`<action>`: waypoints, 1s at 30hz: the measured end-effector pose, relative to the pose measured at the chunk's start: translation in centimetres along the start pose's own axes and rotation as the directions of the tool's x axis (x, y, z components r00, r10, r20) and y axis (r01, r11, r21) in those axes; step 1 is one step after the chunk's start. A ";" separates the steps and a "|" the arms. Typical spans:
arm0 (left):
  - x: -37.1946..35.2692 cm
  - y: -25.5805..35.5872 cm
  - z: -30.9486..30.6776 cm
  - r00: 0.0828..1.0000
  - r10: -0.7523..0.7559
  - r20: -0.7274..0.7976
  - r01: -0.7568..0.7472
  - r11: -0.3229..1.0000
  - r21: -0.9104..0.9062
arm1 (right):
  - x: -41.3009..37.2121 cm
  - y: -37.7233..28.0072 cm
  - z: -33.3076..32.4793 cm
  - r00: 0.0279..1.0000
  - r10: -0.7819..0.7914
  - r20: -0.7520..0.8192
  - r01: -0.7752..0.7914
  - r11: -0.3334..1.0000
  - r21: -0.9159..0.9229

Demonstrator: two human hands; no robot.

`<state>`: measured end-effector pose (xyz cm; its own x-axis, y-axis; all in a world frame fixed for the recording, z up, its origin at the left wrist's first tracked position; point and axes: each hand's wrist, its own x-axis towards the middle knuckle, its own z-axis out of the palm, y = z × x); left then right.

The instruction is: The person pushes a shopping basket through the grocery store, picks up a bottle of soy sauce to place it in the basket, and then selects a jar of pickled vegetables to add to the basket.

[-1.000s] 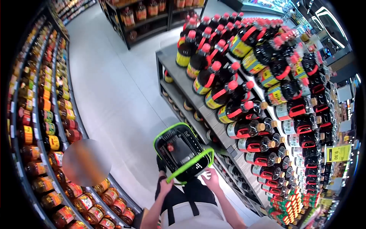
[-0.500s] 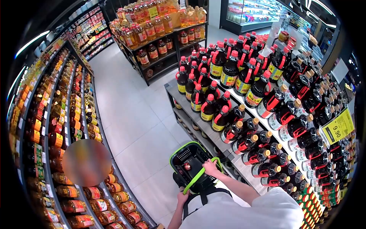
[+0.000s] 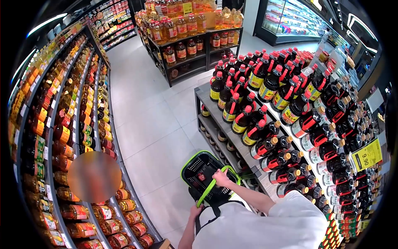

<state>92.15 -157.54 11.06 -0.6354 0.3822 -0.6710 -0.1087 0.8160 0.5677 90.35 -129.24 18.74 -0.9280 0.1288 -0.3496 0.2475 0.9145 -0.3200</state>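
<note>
A black shopping basket (image 3: 191,171) with a green rim hangs low in front of my body, over the tiled floor. One small reddish item (image 3: 202,176) lies inside it. My right hand (image 3: 222,177) is closed round the upper end of the green basket handle (image 3: 209,190). Lower down, my left hand (image 3: 195,211) grips the other end of that handle, its fingers partly hidden. Just right of the basket are rows of dark bottles with red caps (image 3: 252,132).
Curved shelves of bottles (image 3: 86,209) run along the left. A display stand with dark bottles (image 3: 244,154) is close on the right, with a yellow price sign (image 3: 367,155). Ahead stands an oil bottle rack (image 3: 188,70); a lit refrigerated case (image 3: 286,25) is behind. Grey floor tiles (image 3: 145,108) lie between.
The display stand, rack and refrigerated case have shifted right in view, and the left shelves look slightly different in angle. Both hands still hold the basket handle.
</note>
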 end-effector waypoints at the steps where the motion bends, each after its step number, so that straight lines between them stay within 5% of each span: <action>1: 0.3 1.3 -1.3 1.000 0.013 0.027 -0.013 1.000 0.004 | 0.3 0.4 -0.2 0.999 0.032 -0.008 -0.032 0.999 -0.020; 8: 5.1 4.1 -7.0 0.976 0.188 0.110 -0.197 0.977 0.079 | 0.8 1.0 -2.0 0.961 0.253 -0.113 -0.248 0.967 0.056; 12: 7.0 4.9 -9.8 0.959 0.262 0.106 -0.277 0.944 0.180 | 1.2 0.5 -2.5 0.940 0.278 -0.197 -0.238 0.950 0.204; 15: 8.3 3.3 -11.3 0.963 0.248 0.110 -0.263 0.951 0.163 | 2.2 -1.3 -3.2 0.937 0.263 -0.232 -0.233 0.961 0.148; 17: 8.5 3.5 -12.8 0.956 0.290 0.042 -0.291 0.956 0.029 | 3.0 -2.7 -3.4 0.923 0.286 -0.259 -0.247 0.954 0.172; 30: 12.9 3.8 -17.5 0.880 0.403 -0.250 -0.414 0.910 0.010 | 7.9 -5.8 -2.9 0.817 0.279 -0.504 -0.182 0.955 0.233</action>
<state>70.21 -157.07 12.91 -0.7945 0.5566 -0.2427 0.1712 0.5889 0.7899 80.76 -132.42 20.40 -0.8297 0.5539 0.0691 0.4705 0.7606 -0.4473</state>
